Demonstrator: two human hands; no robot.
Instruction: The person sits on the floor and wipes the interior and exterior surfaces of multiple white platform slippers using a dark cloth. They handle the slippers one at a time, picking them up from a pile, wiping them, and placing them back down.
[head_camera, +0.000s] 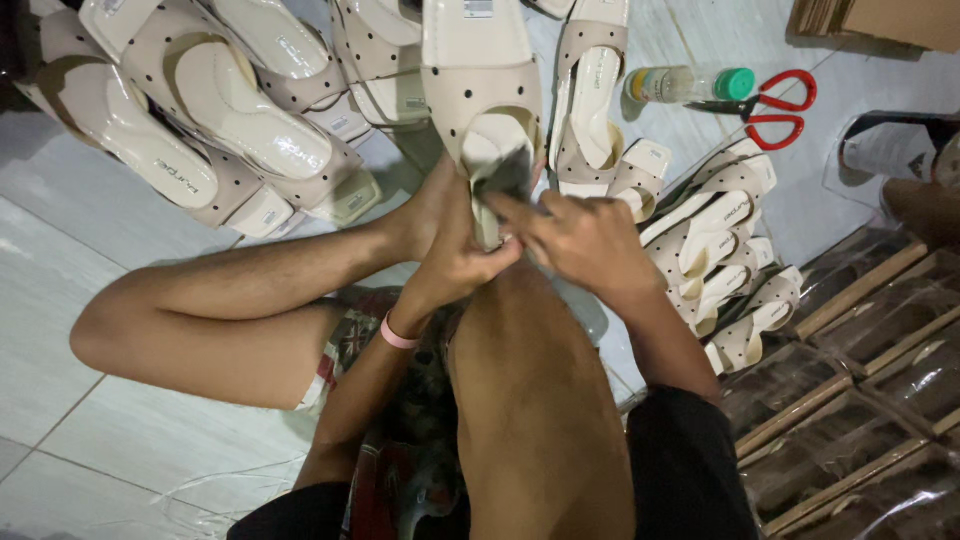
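A cream dotted sandal (480, 75) stands toe-down against my raised knee, its open toe stuffed with dark paper or cloth (508, 170). My left hand (455, 255) grips the sandal's toe end from below; a pink band is on that wrist. My right hand (585, 235) comes from the right, its fingers pushing on the dark stuffing at the toe opening. The fingertips of both hands meet at the sandal's front, partly hidden by each other.
Several matching sandals lie on the tiled floor at upper left (200, 120) and in a row at right (720, 250). Red-handled scissors (775, 105) and a green-capped bottle (690, 85) lie beyond. Clear-lidded boxes (860, 380) are stacked at lower right.
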